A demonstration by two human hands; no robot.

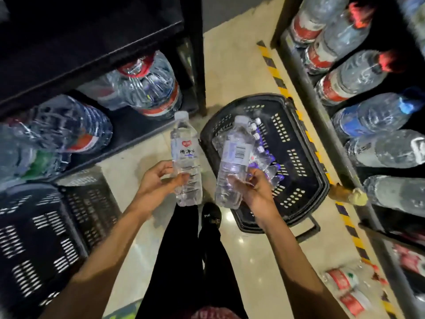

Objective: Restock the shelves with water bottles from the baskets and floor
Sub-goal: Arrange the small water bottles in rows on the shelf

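Observation:
My left hand (158, 180) grips a small clear water bottle (185, 146) with a white cap and a red-marked label, held upright above the floor. My right hand (251, 187) grips a second small bottle (234, 155) whose barcode label faces me, held over a black basket (299, 157). Several more small bottles (262, 157) with white caps lie in that basket. A black shelf (128, 132) on the left holds big water jugs (147, 88). Another shelf (305, 88) on the right carries rows of large bottles (351, 81).
A second black basket (46, 226) sits at the lower left. More bottles with red labels (347, 284) lie on the floor at the lower right. Yellow-black tape (276, 74) runs along the right shelf. My legs and a dark shoe (211, 217) stand between the baskets.

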